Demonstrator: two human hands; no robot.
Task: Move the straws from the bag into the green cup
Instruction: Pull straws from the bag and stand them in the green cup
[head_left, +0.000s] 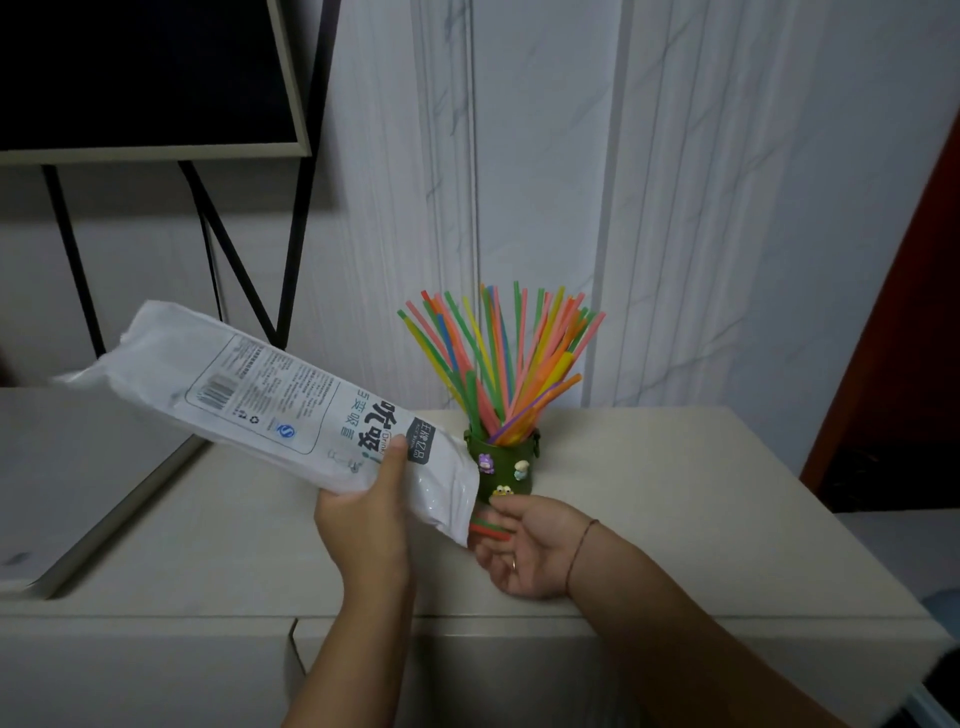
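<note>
Printed on the bag (260, 400) in large black characters: 吮吸, with a small "Drink" beside. Next to that, a dark tag with pale characters too small to read. Further up, a barcode (215, 389), a recycling sign, a round blue mark and blocks of unreadable fine print. White, glossy, crinkled plastic film, long and flat, tilted with the closed end high at the left and the open mouth low at the right.

Clasped near the mouth by the left hand (363, 512), fingers curled beneath, thumb pressed on the print. Poking from the mouth, a few red and green straw ends (488, 526), pinched in the fingers of the right hand (519, 545); thin cord bracelet (579, 551) on that wrist.

Just behind, the green cup (501, 467): dark, cylindrical, upright on the cream cabinet top (675, 493), small cartoon figures stuck to its wall. Inside, a fan of thin plastic straws (498, 353) in pink, orange, yellow, green and purple, leaning outward.

Beyond, pale marble-look wall panels (545, 156) with vertical grooves.
</note>
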